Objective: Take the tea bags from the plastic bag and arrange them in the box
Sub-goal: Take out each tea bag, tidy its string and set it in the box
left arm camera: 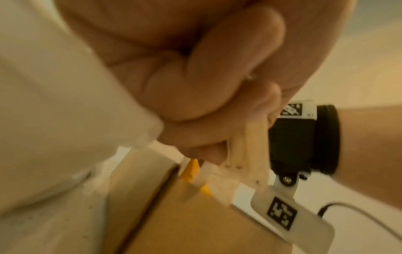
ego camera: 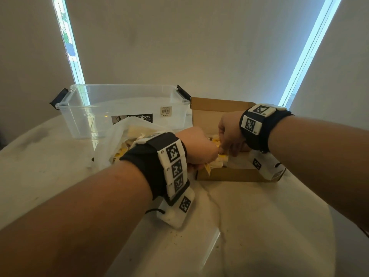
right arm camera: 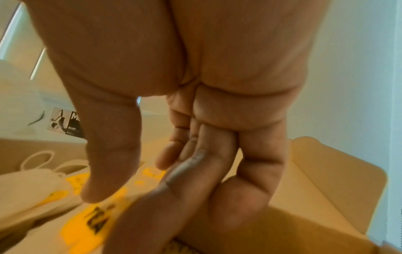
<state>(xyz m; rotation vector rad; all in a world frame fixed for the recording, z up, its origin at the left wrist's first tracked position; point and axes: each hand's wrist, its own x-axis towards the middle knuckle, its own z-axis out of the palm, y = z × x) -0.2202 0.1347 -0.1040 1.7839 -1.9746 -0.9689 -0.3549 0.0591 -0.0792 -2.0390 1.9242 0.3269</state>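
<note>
Several tea bags [left arm camera: 245, 154] are hanging bunched in the left hand's [ego camera: 196, 145] curled fingers over the cardboard box's [ego camera: 229, 174] near-left corner. The right hand [ego camera: 229, 132], fingers loosely extended, is reaching inside. Next, probably: lowering and straightening them.

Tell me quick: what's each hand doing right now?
Left hand: fist closed, gripping a bunch of tea bags over the cardboard box.
Right hand: open, fingers straight, holding nothing.

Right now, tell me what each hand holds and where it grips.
Left hand grips a bunch of tea bags by their upper ends. Right hand reaches into the cardboard box, apparently empty.
</note>
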